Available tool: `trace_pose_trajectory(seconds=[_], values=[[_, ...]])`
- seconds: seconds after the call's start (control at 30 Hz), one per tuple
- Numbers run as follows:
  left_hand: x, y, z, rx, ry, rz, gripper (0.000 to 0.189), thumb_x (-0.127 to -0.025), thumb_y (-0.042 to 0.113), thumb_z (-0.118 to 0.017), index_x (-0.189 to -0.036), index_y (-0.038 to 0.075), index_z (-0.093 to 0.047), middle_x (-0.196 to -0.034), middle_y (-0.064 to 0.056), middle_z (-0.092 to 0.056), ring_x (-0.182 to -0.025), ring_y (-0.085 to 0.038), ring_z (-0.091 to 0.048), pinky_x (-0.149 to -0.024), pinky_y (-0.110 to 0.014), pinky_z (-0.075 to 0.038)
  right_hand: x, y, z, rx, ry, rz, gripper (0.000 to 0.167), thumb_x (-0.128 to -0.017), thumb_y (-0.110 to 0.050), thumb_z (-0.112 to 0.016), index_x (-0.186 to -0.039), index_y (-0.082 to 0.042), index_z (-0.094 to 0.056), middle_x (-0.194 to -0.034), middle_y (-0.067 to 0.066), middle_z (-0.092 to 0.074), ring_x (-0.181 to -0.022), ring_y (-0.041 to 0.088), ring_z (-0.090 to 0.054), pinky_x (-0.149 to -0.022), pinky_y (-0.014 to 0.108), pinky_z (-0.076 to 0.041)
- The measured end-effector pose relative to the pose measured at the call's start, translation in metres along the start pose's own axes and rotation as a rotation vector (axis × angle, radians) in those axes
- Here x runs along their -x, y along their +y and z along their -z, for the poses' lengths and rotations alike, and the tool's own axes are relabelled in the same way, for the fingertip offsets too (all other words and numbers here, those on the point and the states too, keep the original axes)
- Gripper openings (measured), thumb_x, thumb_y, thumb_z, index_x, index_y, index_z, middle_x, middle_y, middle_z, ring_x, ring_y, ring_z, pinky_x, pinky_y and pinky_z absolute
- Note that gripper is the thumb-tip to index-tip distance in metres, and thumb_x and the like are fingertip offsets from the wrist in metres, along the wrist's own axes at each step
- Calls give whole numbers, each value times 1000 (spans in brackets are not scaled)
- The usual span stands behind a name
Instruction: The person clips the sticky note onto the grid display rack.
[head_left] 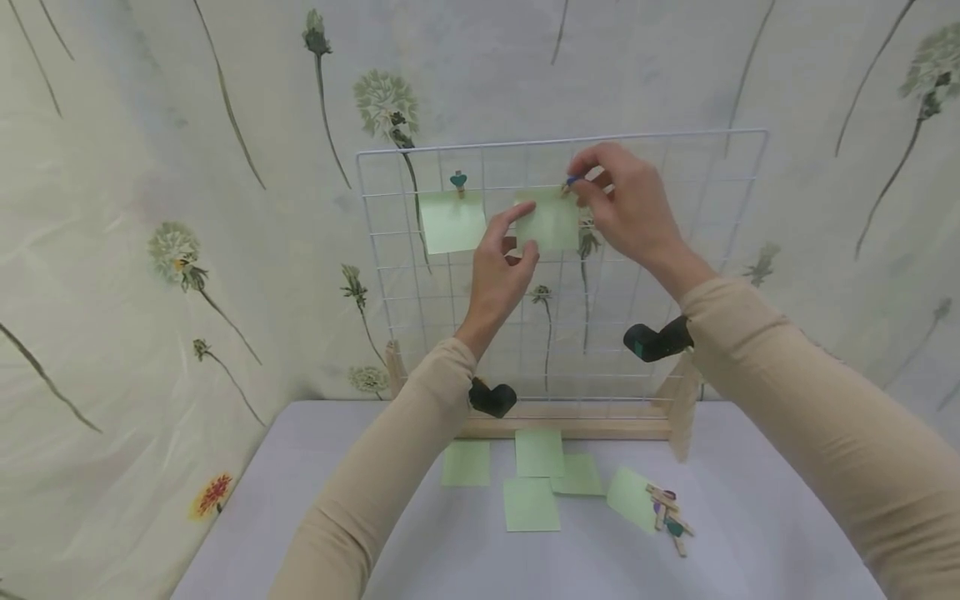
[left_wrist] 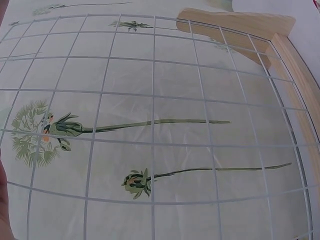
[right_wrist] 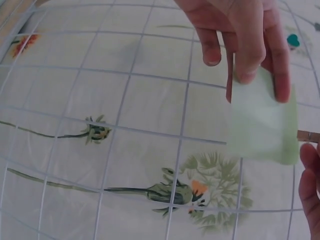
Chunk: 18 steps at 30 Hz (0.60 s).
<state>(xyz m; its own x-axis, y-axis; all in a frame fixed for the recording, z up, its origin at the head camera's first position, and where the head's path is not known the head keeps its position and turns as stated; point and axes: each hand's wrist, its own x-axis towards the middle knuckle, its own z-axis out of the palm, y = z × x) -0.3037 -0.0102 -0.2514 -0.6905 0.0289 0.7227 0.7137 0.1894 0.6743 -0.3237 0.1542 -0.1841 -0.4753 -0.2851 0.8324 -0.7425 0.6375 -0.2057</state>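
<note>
My left hand (head_left: 498,275) pinches the left part of a pale green paper note (head_left: 557,227) against a white wire grid (head_left: 465,148). At that note's top edge, my right hand (head_left: 633,204) pinches a small wooden clothespin (head_left: 566,188) with a blue decoration. The right wrist view shows the clothespin's wooden end (right_wrist: 307,135) at the edge of the paper, beside the right fingertips. Left of it, another green note (head_left: 453,225) hangs on the grid under a clothespin with a teal heart (head_left: 458,179).
The grid stands upright in a wooden base (head_left: 577,427) on a white table (head_left: 442,558). Several green notes (head_left: 532,505) lie in front of it. A small pile of clothespins (head_left: 670,515) overlaps the rightmost note. Behind hangs a flower-patterned cloth (head_left: 247,75).
</note>
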Motion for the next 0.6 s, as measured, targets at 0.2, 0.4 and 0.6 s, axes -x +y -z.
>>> trace_pose_trajectory(seconds=[0.2, 0.4, 0.6], values=[[0, 0, 1, 23, 2, -22, 43, -89, -5, -51, -132, 1, -49, -132, -13, -51, -86, -31, -63, -64, -17, -50, -4, -1, -2, -17, 11, -1, 12, -92, -2, -55, -102, 0, -61, -98, 11, -65, -68, 22, -64, -61, 9, -42], [0, 0, 2, 17, -4, -27, 43, -89, -5, -51, -132, 1, -49, -132, -13, -51, -86, -30, -63, -65, -18, -50, -6, 0, -1, 1, 15, -6, 13, -91, -2, -55, -102, -1, -61, -98, 10, -65, -66, 22, -63, -60, 9, -41], [0, 1, 1, 27, -10, -35, 43, -89, -6, -51, -132, 0, -49, -132, -16, -51, -88, -35, -63, -65, -18, -48, -8, -1, -1, 42, 13, -3, 13, -91, -3, -56, -102, -2, -63, -98, 11, -66, -68, 22, -63, -62, 12, -41]])
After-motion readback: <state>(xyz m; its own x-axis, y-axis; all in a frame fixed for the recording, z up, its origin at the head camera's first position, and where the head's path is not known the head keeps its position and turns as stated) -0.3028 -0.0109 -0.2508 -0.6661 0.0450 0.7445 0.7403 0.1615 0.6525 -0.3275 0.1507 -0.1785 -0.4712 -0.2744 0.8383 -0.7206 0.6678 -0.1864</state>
